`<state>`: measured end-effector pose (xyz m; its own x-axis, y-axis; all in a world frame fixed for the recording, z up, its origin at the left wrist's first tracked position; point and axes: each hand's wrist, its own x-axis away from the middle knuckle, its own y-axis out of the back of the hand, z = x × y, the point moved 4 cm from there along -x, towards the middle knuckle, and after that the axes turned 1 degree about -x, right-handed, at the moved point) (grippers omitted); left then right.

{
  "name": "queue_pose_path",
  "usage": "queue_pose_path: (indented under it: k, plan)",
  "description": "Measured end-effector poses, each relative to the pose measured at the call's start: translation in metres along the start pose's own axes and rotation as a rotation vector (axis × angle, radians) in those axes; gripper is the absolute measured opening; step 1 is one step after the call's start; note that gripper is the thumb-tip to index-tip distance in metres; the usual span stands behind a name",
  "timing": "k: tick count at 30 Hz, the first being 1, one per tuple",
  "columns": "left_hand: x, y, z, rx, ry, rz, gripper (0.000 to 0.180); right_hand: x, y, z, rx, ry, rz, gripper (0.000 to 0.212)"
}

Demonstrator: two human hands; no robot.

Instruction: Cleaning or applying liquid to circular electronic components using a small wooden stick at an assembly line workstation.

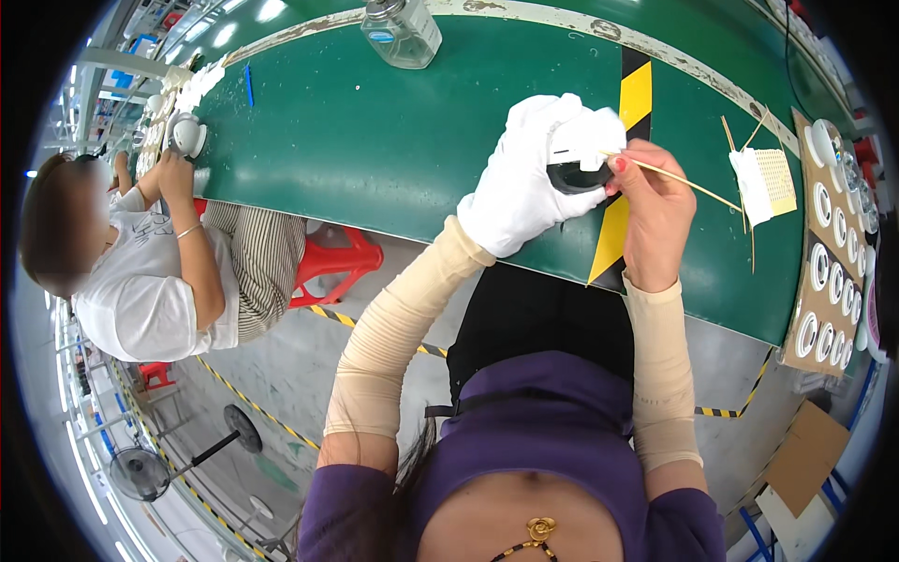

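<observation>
My left hand, in a white glove, is closed around a small white housing with a dark rounded front. It holds the housing just above the table, near the front edge. My right hand is bare, its thumb and fingers pinched on a thin wooden stick. One end of the stick touches or nearly touches the white part of the housing; the other end points down to the right. Beyond the right hand, a white cloth or paper pad lies by a yellowish dotted sheet with several similar sticks around it.
A clear square bottle stands at the back of the green table. At the right edge, a cardboard tray carries several white rings. On the left, a co-worker handles a white rounded part. A red stool stands below.
</observation>
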<state>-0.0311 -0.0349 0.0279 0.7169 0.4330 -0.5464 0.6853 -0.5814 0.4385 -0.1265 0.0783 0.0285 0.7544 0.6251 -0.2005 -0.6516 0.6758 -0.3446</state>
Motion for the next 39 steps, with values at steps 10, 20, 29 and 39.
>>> queue_pose_path:
  k: [10,20,29,39]
  plan:
    - [0.001,-0.003,-0.014,-0.222,-0.089,-0.105,0.081,0.008,0.003,0.008,0.264,0.155,-0.014,0.006]
    - [0.001,-0.013,-0.007,-0.138,0.014,-0.124,0.077,0.007,0.015,-0.002,0.184,0.037,-0.128,0.005]
    - [0.004,-0.015,-0.016,-0.309,-0.039,-0.204,0.082,-0.002,0.009,-0.001,0.152,0.032,-0.085,0.005]
    - [0.007,-0.020,-0.001,0.033,0.081,-0.152,0.081,0.002,0.010,0.000,0.120,-0.060,-0.089,0.008]
